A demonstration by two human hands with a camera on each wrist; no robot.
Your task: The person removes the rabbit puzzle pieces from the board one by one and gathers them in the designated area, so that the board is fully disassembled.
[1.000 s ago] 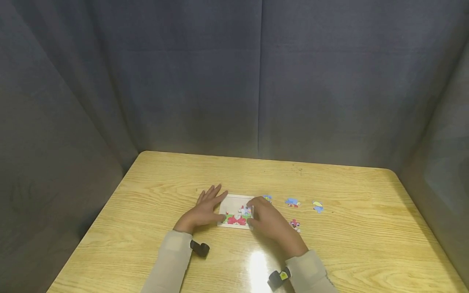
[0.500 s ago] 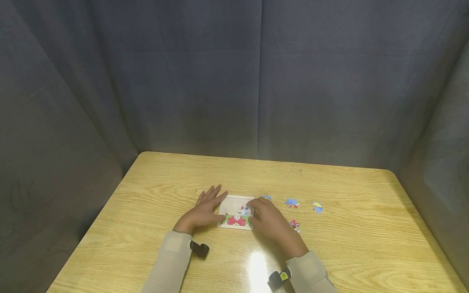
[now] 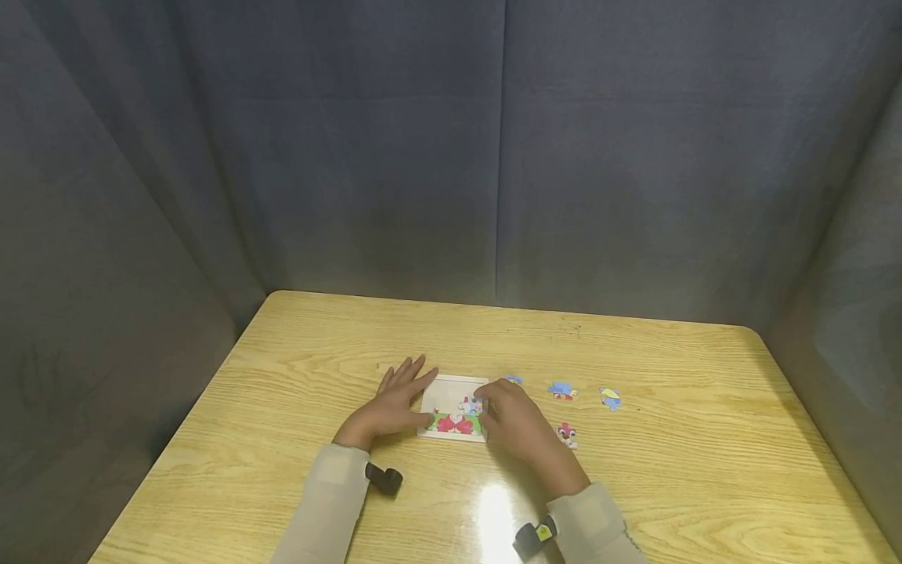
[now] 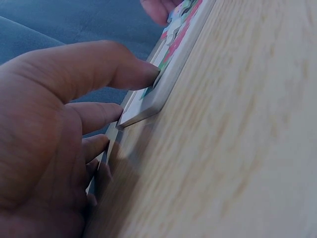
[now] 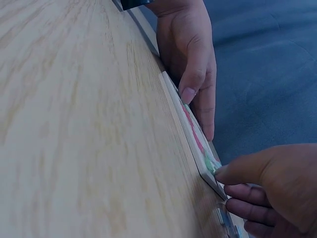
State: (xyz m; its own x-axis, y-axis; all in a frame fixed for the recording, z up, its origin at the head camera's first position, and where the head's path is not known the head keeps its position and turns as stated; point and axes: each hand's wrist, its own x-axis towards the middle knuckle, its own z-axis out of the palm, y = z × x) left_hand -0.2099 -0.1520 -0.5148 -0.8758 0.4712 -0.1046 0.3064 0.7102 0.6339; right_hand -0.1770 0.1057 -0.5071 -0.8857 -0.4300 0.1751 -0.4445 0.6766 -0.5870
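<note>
A small white-rimmed puzzle tray [image 3: 454,438] lies on the table, with fitted red and green pieces [image 3: 454,424] along its near side. At its left edge is my left hand [image 3: 391,407]. Its thumb presses the near-left corner, and the straight fingers spread along the side, as the left wrist view shows. My right hand [image 3: 521,419] bends over the right edge, thumb and forefinger at a pale, multicoloured puzzle piece [image 3: 470,406] above the green strip. The right wrist view shows that thumb [image 5: 230,172] on the green corner; part of the piece is hidden.
To the right lie loose puzzle pieces: a blue one [image 3: 514,381] partly behind the right hand, a blue and red one [image 3: 562,390], a yellow and blue one [image 3: 611,398] and a red face piece [image 3: 567,435]. Dark curtains [image 3: 380,157] surround the wooden table [image 3: 705,470].
My right hand has shifted only very slightly at the tray's right edge, and its thumb sits a touch differently. The left hand and the tray have stayed put.
</note>
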